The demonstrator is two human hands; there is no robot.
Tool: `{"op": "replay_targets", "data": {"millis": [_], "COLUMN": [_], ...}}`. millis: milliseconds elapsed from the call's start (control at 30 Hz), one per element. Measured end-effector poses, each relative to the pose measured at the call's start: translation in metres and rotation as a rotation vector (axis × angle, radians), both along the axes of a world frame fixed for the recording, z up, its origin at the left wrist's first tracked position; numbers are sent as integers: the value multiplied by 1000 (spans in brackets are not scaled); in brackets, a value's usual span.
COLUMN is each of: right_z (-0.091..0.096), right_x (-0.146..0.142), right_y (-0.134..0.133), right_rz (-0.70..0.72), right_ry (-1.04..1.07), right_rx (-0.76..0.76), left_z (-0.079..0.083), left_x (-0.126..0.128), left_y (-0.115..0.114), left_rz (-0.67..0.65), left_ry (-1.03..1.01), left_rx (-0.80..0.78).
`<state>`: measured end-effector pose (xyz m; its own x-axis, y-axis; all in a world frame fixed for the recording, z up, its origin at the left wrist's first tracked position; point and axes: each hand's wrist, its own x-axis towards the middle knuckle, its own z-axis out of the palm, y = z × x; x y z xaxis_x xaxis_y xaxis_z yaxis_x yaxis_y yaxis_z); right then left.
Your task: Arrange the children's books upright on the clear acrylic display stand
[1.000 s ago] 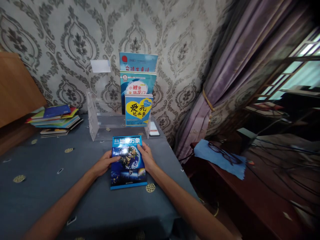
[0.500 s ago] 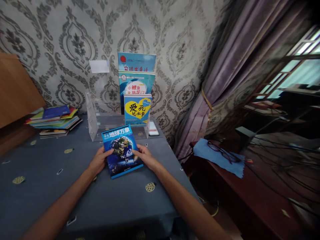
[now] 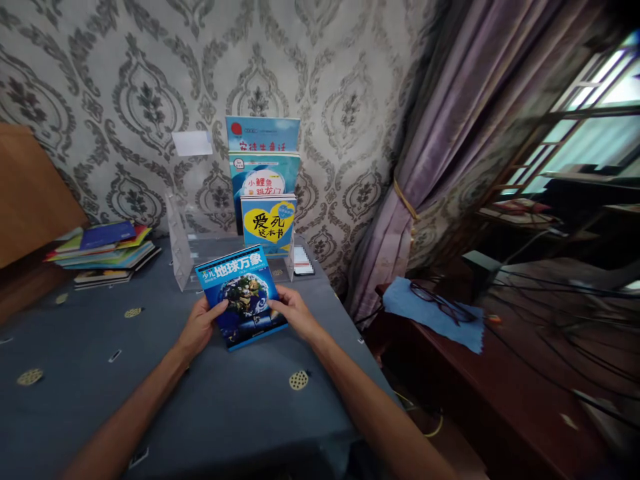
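Left hand (image 3: 197, 327) and right hand (image 3: 295, 312) grip a book (image 3: 243, 293) by its edges, tilted up before the rack (image 3: 180, 257) already holding three books (image 3: 267, 223).

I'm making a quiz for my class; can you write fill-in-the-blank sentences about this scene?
The left hand and the right hand hold a blue book whose cover shows the ____.
The clear rack behind it holds ____ books.
The glasses lie on a ____ cloth.
The stack of books lies on the ____ side of the table.
Missing: Earth; three; blue; left.
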<state>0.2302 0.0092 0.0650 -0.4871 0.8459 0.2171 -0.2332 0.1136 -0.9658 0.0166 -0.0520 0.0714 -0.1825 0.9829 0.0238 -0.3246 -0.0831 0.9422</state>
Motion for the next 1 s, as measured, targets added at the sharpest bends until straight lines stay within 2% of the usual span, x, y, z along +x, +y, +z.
{"op": "replay_targets", "data": {"millis": [233,400,533,633,700,800,1000], "right_z": [-4,-10,-23,-35,-41,-46,-39], "right_x": [6,8,10,8,6,5,6], "right_y": [12,17,17,17,17,17,11], "right_rz": [-137,-279,-447,-586,-648,-652,-658], "right_ry": [-29,-121,-326,-454,-503,-542,-564], "right_rx": [200,369,523,602,626,617,599], "left_z": [3,-2,-14,-31,-44,-59,-64], "left_x": [11,16,21,25,26,25,22], "left_y": [19,37,45,45,43,41,40], "left_rz": [9,92,133,180,190,148,126], "left_ry": [87,212,296,383,470,577,628], "left_rx": [132,218,266,301,303,300,325]}}
